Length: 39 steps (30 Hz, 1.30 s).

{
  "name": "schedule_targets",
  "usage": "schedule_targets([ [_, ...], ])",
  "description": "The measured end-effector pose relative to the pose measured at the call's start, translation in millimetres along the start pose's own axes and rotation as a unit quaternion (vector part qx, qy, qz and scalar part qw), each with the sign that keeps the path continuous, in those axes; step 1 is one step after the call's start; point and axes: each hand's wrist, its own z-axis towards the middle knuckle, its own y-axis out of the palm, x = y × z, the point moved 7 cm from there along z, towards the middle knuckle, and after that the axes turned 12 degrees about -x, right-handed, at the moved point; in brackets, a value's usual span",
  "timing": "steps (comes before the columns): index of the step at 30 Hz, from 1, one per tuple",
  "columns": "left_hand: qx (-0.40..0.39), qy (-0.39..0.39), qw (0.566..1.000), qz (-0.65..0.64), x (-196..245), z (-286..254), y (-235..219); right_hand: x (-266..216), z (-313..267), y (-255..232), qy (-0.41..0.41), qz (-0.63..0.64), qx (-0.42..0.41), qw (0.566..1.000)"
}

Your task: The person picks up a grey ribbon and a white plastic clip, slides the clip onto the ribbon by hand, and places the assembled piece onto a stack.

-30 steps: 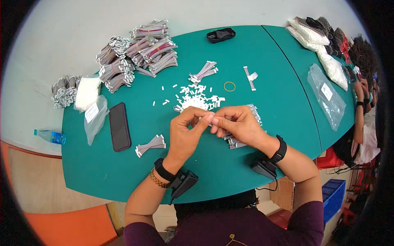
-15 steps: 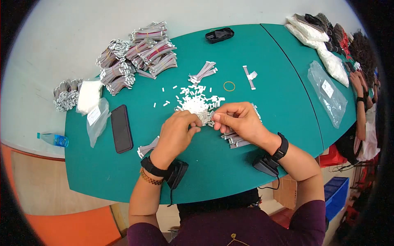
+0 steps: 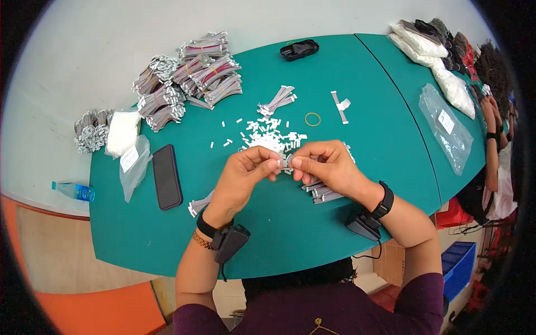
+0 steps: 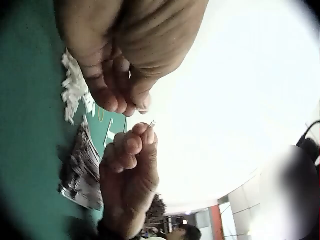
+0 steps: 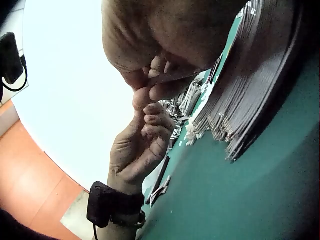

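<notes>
- Flat grey cable [image 5: 172, 77] in the right fingers aside, the biggest thing I saw was the green table [image 3: 290, 229] beneath it; a dark seam crossed its right part and its edges curved.
- A pale expanse [image 3: 111, 50] spread past the far left edge; from my feed I couldn't tell whether it was wall or another surface.
- An orange panel [image 3: 100, 312] filled the lower left of the room.
- At the right edge I had part of another person [image 3: 489, 145], arms at the table.
- A blue crate [image 3: 459, 271] sat below the table's right end.
- Banded cable bundles [image 3: 192, 75] were stacked at the far left, some past the green edge.
- A clear bag [image 3: 445, 128] with a white label lay beyond the seam.
- The right hand [image 3: 329, 167] pinched the cable between thumb and fingers, above the table's middle, near the left fingertips.
- The left hand [image 3: 240, 177] pinched a small white piece, mostly hidden by its fingertips.
- Loose cables [image 3: 322, 192] lay just beside the right hand.
- A dark phone [image 3: 166, 177] lay left of the left hand.
- A heap of white bits [image 3: 265, 137] spread behind both hands.
- A rubber band [image 3: 305, 119] lay right of that heap.
</notes>
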Motion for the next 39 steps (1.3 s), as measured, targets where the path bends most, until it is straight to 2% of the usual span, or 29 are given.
schedule_targets([
  [3,-0.018,-0.008,0.995,-0.093,-5.7,0.2,5.2,-0.8,-0.2,2.4,-0.009,-0.007,-0.013,1.000],
  [9,-0.017,-0.014,0.990,-0.141,-7.7,0.9,6.1,-0.1,-0.3,6.8,-0.027,-0.024,-0.032,0.999],
  [21,0.029,0.039,0.999,-0.024,-2.1,1.0,3.6,2.5,-0.2,6.1,-0.007,-0.035,-0.027,0.999],
  [27,0.032,0.039,0.998,-0.038,-2.4,0.6,4.8,2.7,-0.7,6.6,-0.006,-0.028,-0.031,0.999],
  [33,0.011,0.032,0.994,-0.107,-9.6,1.4,8.0,3.0,-0.7,6.9,-0.006,-0.027,-0.028,0.999],
  [39,0.012,0.026,0.995,-0.091,-8.1,0.8,8.1,0.6,-1.4,7.6,-0.006,-0.032,-0.031,0.999],
])
